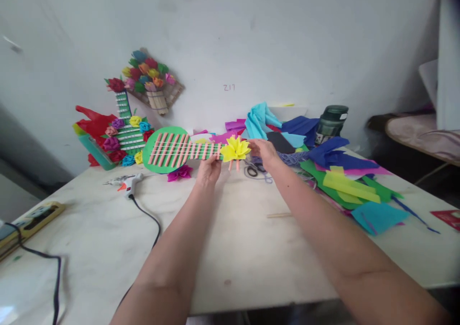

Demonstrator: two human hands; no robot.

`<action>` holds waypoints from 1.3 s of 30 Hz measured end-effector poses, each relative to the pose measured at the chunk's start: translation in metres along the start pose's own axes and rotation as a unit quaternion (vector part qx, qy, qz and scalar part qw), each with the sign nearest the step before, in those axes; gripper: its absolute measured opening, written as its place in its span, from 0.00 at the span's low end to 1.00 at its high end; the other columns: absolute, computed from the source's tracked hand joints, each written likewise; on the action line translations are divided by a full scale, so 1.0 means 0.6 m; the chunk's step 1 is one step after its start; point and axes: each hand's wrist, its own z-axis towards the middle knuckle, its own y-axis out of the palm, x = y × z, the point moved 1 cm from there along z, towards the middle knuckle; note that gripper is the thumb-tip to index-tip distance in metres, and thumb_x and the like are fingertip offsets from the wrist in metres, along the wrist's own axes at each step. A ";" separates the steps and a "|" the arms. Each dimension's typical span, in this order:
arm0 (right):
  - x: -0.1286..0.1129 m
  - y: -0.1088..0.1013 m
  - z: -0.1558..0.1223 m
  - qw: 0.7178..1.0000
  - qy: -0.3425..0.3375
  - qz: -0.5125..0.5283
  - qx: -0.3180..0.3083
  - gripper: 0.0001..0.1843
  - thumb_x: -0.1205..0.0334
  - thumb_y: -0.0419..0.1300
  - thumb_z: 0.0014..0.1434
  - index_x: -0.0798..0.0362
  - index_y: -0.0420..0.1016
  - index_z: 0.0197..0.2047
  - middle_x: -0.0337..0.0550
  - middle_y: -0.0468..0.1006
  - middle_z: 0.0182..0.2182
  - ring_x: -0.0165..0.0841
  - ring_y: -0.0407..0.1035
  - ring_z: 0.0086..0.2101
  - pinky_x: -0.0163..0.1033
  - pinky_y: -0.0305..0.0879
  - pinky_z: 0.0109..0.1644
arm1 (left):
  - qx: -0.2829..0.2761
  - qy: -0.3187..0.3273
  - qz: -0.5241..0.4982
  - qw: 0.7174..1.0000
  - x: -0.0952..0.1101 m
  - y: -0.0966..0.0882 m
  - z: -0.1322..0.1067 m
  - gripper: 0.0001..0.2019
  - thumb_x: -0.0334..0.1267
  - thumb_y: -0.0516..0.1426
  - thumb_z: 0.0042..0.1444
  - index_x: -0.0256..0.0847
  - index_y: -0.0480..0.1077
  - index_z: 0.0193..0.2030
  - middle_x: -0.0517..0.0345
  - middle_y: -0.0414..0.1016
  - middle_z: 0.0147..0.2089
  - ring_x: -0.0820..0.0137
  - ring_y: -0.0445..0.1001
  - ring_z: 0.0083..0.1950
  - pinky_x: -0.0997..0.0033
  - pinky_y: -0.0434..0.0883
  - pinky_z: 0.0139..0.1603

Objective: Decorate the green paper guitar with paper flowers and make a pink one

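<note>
A green craft guitar (167, 164) is held up level above the table. Pinkish sticks lie across its body and neck, with white strings running lengthwise over them. My left hand (210, 169) is closed around the neck from below, thumb in front. A yellow paper flower (235, 149) covers the head end, and two pinkish sticks poke out under it. At that end, just right of the petals, my right hand (264, 151) grips the guitar's head with bent fingers; the fingertips are partly hidden. Behind the body, a magenta paper flower (179, 173) rests on the table.
A glue gun (131, 183) with a black cord lies at left, near a power strip (30, 224). Another flowered craft guitar (129, 133) leans against the wall. Coloured paper (347, 188), yarn (293, 159) and a dark jar (330, 123) crowd the right. A thin stick (278, 215) lies in front.
</note>
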 end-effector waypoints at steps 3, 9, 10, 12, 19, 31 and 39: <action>0.001 0.007 -0.013 0.990 0.081 0.092 -0.076 0.08 0.65 0.53 0.52 0.56 0.73 0.31 0.42 0.76 0.22 0.31 0.70 0.25 0.37 0.65 0.34 | 0.015 0.002 -0.018 1.000 0.008 0.008 -0.002 0.29 0.13 0.48 0.45 0.39 0.66 0.52 0.54 0.76 0.45 0.71 0.75 0.45 0.73 0.72 0.48; 0.007 0.015 -0.042 0.967 0.123 0.158 -0.156 0.10 0.73 0.52 0.48 0.56 0.72 0.32 0.44 0.79 0.25 0.32 0.74 0.28 0.39 0.67 0.39 | 0.005 0.016 -0.031 0.999 0.020 0.015 -0.005 0.30 0.13 0.48 0.45 0.40 0.66 0.54 0.54 0.76 0.45 0.72 0.75 0.45 0.73 0.71 0.49; 0.007 0.018 -0.048 0.966 0.110 0.168 -0.164 0.11 0.74 0.52 0.47 0.56 0.72 0.33 0.43 0.79 0.25 0.31 0.74 0.28 0.38 0.68 0.39 | 0.003 0.018 -0.031 0.999 0.021 0.014 -0.006 0.30 0.13 0.48 0.45 0.40 0.66 0.54 0.54 0.76 0.45 0.72 0.75 0.45 0.73 0.71 0.49; 0.009 0.024 -0.060 0.965 0.083 0.185 -0.167 0.12 0.75 0.52 0.46 0.56 0.73 0.32 0.41 0.78 0.24 0.29 0.73 0.27 0.37 0.68 0.39 | 0.000 0.017 -0.031 0.999 0.022 0.013 -0.009 0.29 0.13 0.48 0.45 0.40 0.66 0.53 0.54 0.76 0.45 0.72 0.75 0.44 0.74 0.71 0.49; 0.025 0.044 -0.083 0.960 0.009 0.233 -0.151 0.06 0.72 0.58 0.45 0.54 0.73 0.28 0.37 0.76 0.23 0.29 0.71 0.27 0.39 0.69 0.41 | -0.016 0.017 -0.027 0.999 0.023 0.004 -0.027 0.29 0.13 0.50 0.43 0.39 0.68 0.51 0.54 0.76 0.46 0.71 0.75 0.47 0.74 0.70 0.51; 0.038 0.026 -0.109 0.949 0.009 0.257 -0.183 0.04 0.65 0.58 0.44 0.53 0.71 0.28 0.38 0.75 0.21 0.34 0.72 0.29 0.43 0.70 0.40 | 0.018 0.087 0.017 0.996 0.005 0.023 -0.091 0.29 0.13 0.52 0.43 0.45 0.69 0.48 0.57 0.74 0.50 0.71 0.73 0.50 0.74 0.70 0.49; 0.042 0.005 -0.101 0.951 0.055 0.258 -0.163 0.04 0.67 0.58 0.43 0.53 0.71 0.27 0.40 0.77 0.22 0.33 0.70 0.25 0.42 0.71 0.35 | 0.060 0.087 0.015 0.994 -0.023 0.025 -0.099 0.30 0.13 0.50 0.44 0.45 0.66 0.52 0.56 0.73 0.50 0.72 0.73 0.50 0.75 0.70 0.49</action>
